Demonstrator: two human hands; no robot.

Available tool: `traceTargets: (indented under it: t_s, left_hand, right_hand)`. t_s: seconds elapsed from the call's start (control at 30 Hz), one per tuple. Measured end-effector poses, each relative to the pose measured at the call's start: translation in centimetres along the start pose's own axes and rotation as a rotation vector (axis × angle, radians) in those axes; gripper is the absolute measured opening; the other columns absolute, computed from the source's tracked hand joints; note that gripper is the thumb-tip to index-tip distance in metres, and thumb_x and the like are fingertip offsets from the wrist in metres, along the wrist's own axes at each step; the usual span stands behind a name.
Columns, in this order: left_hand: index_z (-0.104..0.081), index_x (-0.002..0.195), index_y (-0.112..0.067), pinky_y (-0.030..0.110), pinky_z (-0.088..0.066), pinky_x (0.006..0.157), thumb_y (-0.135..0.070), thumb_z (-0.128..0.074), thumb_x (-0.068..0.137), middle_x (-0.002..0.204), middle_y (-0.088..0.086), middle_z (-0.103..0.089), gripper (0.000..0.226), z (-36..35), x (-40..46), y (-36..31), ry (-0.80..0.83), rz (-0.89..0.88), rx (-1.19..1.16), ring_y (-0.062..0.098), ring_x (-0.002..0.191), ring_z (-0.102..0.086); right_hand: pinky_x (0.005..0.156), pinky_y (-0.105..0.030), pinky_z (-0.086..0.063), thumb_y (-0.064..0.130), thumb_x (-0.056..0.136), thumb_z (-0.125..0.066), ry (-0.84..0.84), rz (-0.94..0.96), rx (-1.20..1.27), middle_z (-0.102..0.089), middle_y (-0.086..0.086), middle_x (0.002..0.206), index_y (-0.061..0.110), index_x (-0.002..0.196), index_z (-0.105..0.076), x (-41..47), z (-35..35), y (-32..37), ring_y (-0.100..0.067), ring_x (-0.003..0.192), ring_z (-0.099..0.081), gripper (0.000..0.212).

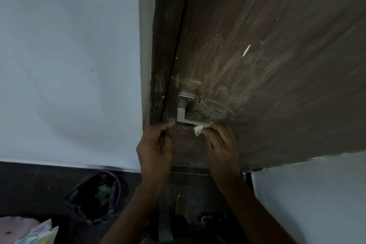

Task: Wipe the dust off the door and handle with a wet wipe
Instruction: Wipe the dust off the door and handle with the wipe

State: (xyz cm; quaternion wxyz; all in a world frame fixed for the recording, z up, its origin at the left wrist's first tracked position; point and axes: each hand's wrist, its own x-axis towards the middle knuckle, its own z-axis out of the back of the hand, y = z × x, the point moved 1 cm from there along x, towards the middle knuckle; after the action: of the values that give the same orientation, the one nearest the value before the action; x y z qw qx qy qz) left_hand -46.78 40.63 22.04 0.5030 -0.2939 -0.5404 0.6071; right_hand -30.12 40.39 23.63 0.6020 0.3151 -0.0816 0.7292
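The right hand (221,144) pinches a wipe (198,130) against the handle (183,119). The left hand (155,148) curls empty. A bin (95,196) holds scraps.

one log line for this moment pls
right hand pinches wet wipe at handle | left hand curled, contents unclear | door streaky

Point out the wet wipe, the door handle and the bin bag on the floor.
wet wipe (198,130): head view, on the crumpled wad pinched in the right hand.
door handle (181,115): head view, on the metal neck below the mounting plate.
bin bag (93,202): head view, on the black plastic beside its opening.
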Motion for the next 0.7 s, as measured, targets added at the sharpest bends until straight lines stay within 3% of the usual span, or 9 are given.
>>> traceTargets:
  t_s: [0.17,0.37,0.43,0.5,0.6,0.7]
  left_hand:
    - [-0.075,0.109,-0.027,-0.003,-0.039,0.085,-0.019,-0.071,0.089,0.104,-0.02,-0.067,0.022,-1.0,0.0,-1.3,0.103,-0.083,0.1,-0.021,0.098,-0.057]
    - [-0.078,0.106,-0.021,-0.003,-0.038,0.086,-0.015,-0.073,0.088,0.103,-0.015,-0.071,0.019,-1.0,-0.7,-1.1,0.07,-0.1,0.101,-0.019,0.1,-0.058]
    - [-0.078,0.104,-0.021,-0.004,-0.038,0.085,-0.016,-0.073,0.088,0.101,-0.021,-0.067,0.018,-1.0,-0.8,-1.1,0.059,-0.106,0.09,-0.022,0.098,-0.058]
    - [-0.078,0.104,-0.022,-0.004,-0.039,0.084,-0.014,-0.073,0.087,0.101,-0.027,-0.065,0.019,-1.2,-1.0,-1.0,0.057,-0.094,0.069,-0.021,0.097,-0.059]
    - [-0.079,0.104,-0.02,-0.003,-0.041,0.084,-0.014,-0.073,0.087,0.1,-0.02,-0.068,0.019,-1.7,-1.0,-1.1,0.057,-0.074,0.036,-0.019,0.097,-0.061]
    - [-0.079,0.105,-0.02,-0.003,-0.041,0.083,-0.019,-0.07,0.087,0.1,-0.021,-0.068,0.019,-1.9,-1.2,-1.4,0.073,-0.091,0.032,-0.019,0.097,-0.06]
  right_hand:
    - [0.083,-0.032,-0.055,-0.001,0.078,-0.079,0.054,0.026,0.062,-0.069,-0.014,0.103,-0.002,0.102,-0.073,1.0,-1.5,2.9,-0.024,0.098,-0.063,0.024]
    - [0.091,-0.022,-0.048,-0.003,0.078,-0.077,0.017,-0.138,0.054,-0.07,-0.013,0.103,0.003,0.1,-0.073,-0.4,0.4,-0.5,-0.024,0.097,-0.065,0.024]
    - [0.086,-0.009,-0.044,0.003,0.086,-0.071,-0.037,-0.315,0.141,-0.071,-0.008,0.099,0.008,0.099,-0.073,-0.5,1.1,-1.9,-0.02,0.09,-0.067,0.014]
    - [0.082,-0.006,-0.047,0.009,0.087,-0.071,-0.05,-0.601,0.343,-0.073,0.003,0.097,0.018,0.102,-0.073,-0.3,1.0,-2.1,-0.01,0.088,-0.069,0.017]
    - [0.076,-0.021,-0.059,0.0,0.079,-0.077,-0.139,-1.024,0.848,-0.079,0.001,0.09,0.015,0.1,-0.076,0.1,0.0,-0.9,-0.011,0.086,-0.074,0.026]
    - [0.085,-0.033,-0.061,-0.004,0.073,-0.076,-0.184,-1.295,1.345,-0.079,-0.01,0.092,0.006,0.089,-0.078,0.2,-0.1,-0.1,-0.022,0.092,-0.075,0.019]
